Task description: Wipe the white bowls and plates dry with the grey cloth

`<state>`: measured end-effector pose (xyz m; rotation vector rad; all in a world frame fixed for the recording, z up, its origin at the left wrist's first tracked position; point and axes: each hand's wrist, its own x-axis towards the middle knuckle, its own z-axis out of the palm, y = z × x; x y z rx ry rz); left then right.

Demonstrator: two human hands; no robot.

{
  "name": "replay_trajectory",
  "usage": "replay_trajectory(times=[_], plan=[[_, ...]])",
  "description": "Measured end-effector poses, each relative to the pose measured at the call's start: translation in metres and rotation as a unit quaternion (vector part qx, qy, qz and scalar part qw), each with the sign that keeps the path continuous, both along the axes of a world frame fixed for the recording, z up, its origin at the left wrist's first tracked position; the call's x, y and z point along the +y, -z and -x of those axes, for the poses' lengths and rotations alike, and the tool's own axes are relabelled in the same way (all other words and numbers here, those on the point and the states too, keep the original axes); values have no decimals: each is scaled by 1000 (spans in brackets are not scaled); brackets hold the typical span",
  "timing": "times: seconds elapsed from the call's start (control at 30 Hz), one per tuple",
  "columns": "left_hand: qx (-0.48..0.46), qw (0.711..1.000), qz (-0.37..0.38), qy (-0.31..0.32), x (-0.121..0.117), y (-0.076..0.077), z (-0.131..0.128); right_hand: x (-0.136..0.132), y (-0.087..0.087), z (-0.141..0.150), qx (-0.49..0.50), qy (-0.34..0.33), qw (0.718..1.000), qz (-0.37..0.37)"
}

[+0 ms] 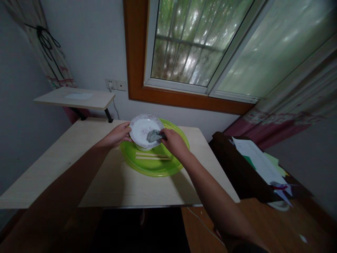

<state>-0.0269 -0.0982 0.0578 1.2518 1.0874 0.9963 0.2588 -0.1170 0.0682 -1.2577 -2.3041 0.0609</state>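
Note:
A white plate point(142, 127) with a grey patterned rim is tilted up above the green tray point(152, 172). My left hand point(119, 135) grips the plate by its left edge. A grey cloth point(154, 135) is bunched in the fingers of my right hand point(173, 140) and lies against the plate's inner face, toward its right side. Under the plate, the lower part of a white bowl point(143, 148) shows; the rest of it is hidden. A pair of light wooden chopsticks point(152, 156) lies on the tray in front of the bowl.
The tray stands on a pale wooden desk point(142, 191). A raised shelf point(79, 96) with a paper on it is at the back left, near a wall socket point(116, 84). Right of the desk, papers point(259, 158) lie on a dark brown piece of furniture point(237, 172).

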Motion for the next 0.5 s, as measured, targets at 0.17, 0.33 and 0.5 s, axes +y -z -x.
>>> replay_trajectory(times=[0.17,0.33,0.5], plan=[[-54,998,-1,-40,-9,4,-16,2,-5,28,-57,-136,989,26],[-89,996,-21,-17,-11,6,-32,12,-7,57,-64,-135,989,3],[-61,998,-29,-11,-11,13,-36,33,-13,64,-42,-28,998,-28]])
